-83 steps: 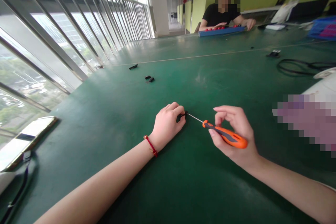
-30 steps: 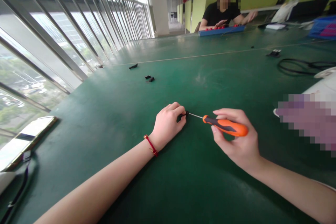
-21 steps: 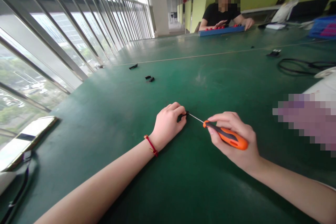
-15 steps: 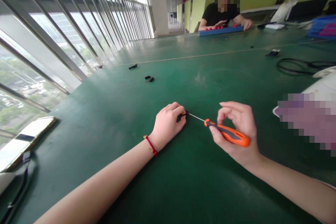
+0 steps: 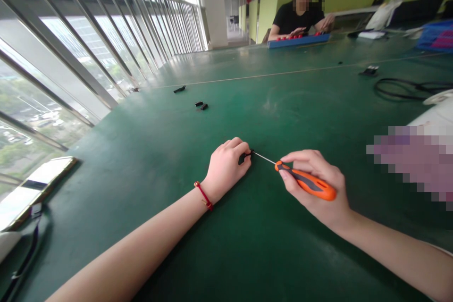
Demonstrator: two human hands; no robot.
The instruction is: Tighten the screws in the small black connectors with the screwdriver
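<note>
My left hand (image 5: 230, 165), a red bracelet at its wrist, pinches a small black part (image 5: 242, 157) low over the green table (image 5: 170, 151). The part is mostly covered by the fingers. My right hand (image 5: 314, 188) holds an orange and grey screwdriver (image 5: 311, 184) by its handle, with thumb and fingertips near the front of the grip. The thin metal shaft points left, and its tip meets the black part beside my left fingertips.
Small black pieces (image 5: 201, 105) and another (image 5: 179, 89) lie beyond my left hand. A phone (image 5: 38, 184) and cable are at left. A black cable (image 5: 399, 89) lies right. Across the table, a person (image 5: 299, 19) sits behind a blue tray (image 5: 299, 42).
The fingers of my right hand have closed down onto the front of the screwdriver handle. My left hand has hardly moved. The person across has raised one hand from the tray's end.
</note>
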